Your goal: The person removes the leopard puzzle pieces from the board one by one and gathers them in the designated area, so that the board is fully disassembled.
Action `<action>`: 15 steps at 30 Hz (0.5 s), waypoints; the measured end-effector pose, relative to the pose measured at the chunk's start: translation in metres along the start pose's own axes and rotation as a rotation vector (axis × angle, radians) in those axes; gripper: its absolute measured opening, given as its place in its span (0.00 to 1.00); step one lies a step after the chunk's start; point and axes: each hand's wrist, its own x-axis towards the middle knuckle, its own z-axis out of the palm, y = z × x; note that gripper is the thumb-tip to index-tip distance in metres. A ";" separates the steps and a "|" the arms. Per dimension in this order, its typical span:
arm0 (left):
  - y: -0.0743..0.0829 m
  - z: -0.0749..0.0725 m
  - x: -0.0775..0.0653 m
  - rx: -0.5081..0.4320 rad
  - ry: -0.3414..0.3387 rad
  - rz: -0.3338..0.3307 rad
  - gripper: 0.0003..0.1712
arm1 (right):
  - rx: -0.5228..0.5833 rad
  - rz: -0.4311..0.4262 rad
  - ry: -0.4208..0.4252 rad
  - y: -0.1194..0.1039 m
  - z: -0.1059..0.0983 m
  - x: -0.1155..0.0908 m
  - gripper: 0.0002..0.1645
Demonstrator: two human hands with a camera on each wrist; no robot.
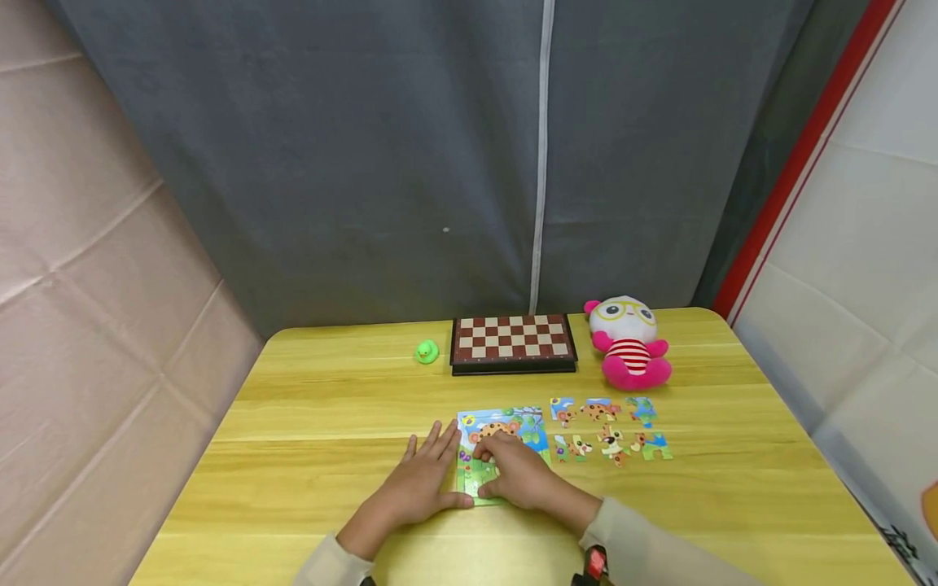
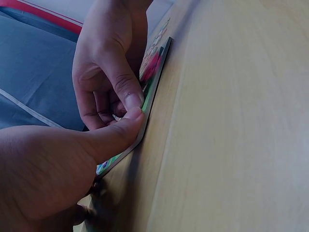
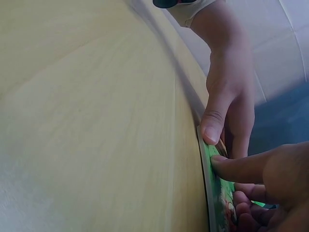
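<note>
A picture puzzle board (image 1: 465, 488) with a green and blue scene and a spotted animal lies flat on the table. Along its left edge my left hand (image 1: 416, 487) rests with fairly straight fingers, its thumb on the lower left corner. My right hand (image 1: 516, 472) is over the middle of the board, fingers bent and thumb apart from the index finger, touching the surface. In the right wrist view the right thumb (image 3: 239, 169) presses on the green part. No piece shows between its fingers; the area under the palm is hidden. Loose puzzle pieces (image 1: 575, 448) lie in two rows right of the board.
Behind the board stands a folded chessboard box (image 1: 513, 338) with brown and white squares. A green toy duck (image 1: 427, 352) sits left of it, and a pink and white plush doll (image 1: 630, 346) right of it. A grey curtain (image 1: 366, 163) hangs behind the wooden table (image 1: 293, 456).
</note>
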 end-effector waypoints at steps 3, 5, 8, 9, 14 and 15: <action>0.000 0.001 0.000 0.000 0.000 -0.001 0.63 | 0.006 -0.009 0.000 -0.001 -0.001 0.000 0.28; 0.000 0.001 0.000 0.002 -0.002 -0.003 0.63 | 0.013 -0.014 -0.004 -0.002 -0.002 0.001 0.28; 0.000 0.000 0.000 0.006 -0.003 -0.002 0.63 | 0.032 -0.032 -0.002 -0.002 -0.003 0.002 0.28; 0.001 0.000 0.000 0.008 -0.004 -0.002 0.63 | 0.039 -0.035 -0.003 -0.002 -0.003 0.002 0.29; 0.002 -0.002 0.000 0.015 -0.009 -0.001 0.63 | 0.078 -0.033 -0.003 -0.002 -0.004 0.002 0.30; 0.002 -0.002 0.000 0.017 -0.009 -0.002 0.63 | 0.083 -0.028 -0.006 -0.001 -0.003 0.002 0.30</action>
